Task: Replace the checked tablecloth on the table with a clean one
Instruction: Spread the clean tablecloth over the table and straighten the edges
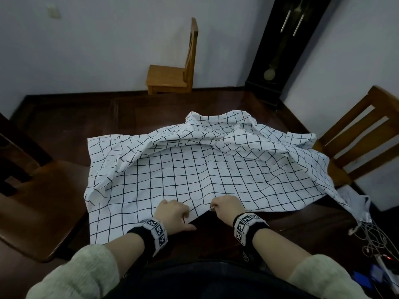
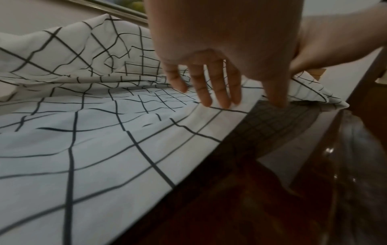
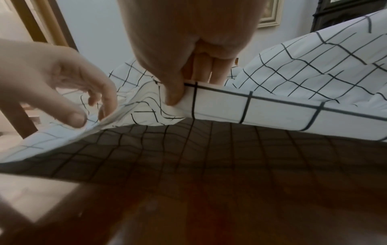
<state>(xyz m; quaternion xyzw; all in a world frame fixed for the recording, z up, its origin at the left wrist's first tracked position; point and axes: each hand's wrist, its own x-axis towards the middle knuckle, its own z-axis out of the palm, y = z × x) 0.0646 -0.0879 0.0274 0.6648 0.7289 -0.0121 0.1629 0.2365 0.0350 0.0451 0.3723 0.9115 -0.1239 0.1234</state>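
The white checked tablecloth [image 1: 194, 169] lies bunched on the dark wooden table [image 1: 140, 117], its far half folded toward me in rumpled ridges. My right hand [image 1: 212, 207] pinches the near hem between thumb and fingers, lifting it slightly off the wood; the right wrist view shows the thumb pressed on the hem of the tablecloth [image 3: 272, 107]. My left hand [image 1: 187, 216] sits just left of it, with loose fingers [image 2: 217, 99] touching the top of the tablecloth [image 2: 83, 149] at the hem and the thumb near the bare table [image 2: 230, 199]. It grips nothing firmly.
A wooden chair [image 1: 356, 137] stands at the table's right side, another chair [image 1: 43, 201] at the left, and a third chair [image 1: 170, 78] against the far wall. A dark pendulum clock [image 1: 287, 50] fills the back corner. Tangled cables [image 1: 371, 234] lie at the right.
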